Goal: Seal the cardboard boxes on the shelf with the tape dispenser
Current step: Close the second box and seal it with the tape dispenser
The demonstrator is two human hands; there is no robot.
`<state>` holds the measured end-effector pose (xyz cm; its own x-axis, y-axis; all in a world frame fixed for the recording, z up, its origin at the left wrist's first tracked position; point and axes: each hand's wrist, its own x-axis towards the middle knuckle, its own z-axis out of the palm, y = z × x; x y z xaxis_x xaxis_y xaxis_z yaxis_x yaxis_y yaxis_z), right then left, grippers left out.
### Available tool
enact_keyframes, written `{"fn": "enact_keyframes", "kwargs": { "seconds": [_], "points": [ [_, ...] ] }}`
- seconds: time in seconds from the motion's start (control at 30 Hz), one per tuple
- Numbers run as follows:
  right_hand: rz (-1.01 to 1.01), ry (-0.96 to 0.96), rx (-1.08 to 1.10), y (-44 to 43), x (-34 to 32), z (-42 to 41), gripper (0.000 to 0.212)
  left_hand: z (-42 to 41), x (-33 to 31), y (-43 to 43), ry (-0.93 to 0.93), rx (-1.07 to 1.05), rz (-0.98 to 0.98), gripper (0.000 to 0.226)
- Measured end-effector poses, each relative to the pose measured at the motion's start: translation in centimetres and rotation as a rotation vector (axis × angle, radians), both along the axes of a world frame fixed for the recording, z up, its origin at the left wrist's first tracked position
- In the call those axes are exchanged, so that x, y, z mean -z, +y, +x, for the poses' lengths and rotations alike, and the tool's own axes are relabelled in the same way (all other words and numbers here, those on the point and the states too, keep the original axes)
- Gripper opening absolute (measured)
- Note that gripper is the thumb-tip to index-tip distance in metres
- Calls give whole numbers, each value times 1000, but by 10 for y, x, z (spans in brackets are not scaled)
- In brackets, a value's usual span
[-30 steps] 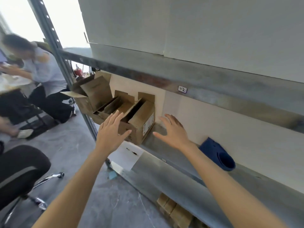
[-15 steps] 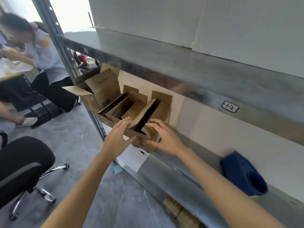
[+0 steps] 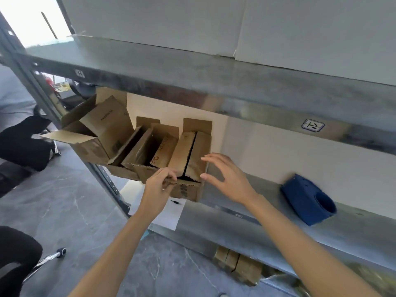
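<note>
Okay: three cardboard boxes on the shelf [image 3: 235, 224]. Well left of the right box [image 3: 198, 155], the left box [image 3: 100, 133] tilts at the shelf end, flaps wide open. Middle box [image 3: 150, 151] sits against the right box's left side, flaps up. Left hand [image 3: 158, 187] curls its fingers over the right box's front flap, gripping it. That box's long flaps lie nearly closed, with a dark gap between. Right hand [image 3: 229, 179] hovers just right of it, fingers spread, holding nothing; contact unclear. Blue tape dispenser [image 3: 308, 200] lies on the shelf, well right of the right box.
</note>
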<state>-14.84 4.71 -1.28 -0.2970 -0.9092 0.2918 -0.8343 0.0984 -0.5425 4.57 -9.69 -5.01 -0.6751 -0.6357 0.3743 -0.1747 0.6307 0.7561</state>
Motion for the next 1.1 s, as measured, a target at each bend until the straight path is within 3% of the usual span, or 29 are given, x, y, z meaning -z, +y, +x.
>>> {"fn": "enact_keyframes", "kwargs": {
  "seconds": [0.27,0.6,0.77,0.97,1.1],
  "points": [
    [-7,62,286,16,9,-9,39,16,17,-16,12,192,-24,42],
    [56,58,573,19,6,-32,48,14,11,-22,14,396,-39,41],
    [106,101,475,2,-5,-51,37,14,5,-43,-2,359,-45,42],
    [161,-114,423,-27,-11,-72,31,15,6,-52,-27,328,-53,40],
    [174,-126,401,-25,-11,-74,29,10,7,-48,-28,308,-54,37]
  ]
}}
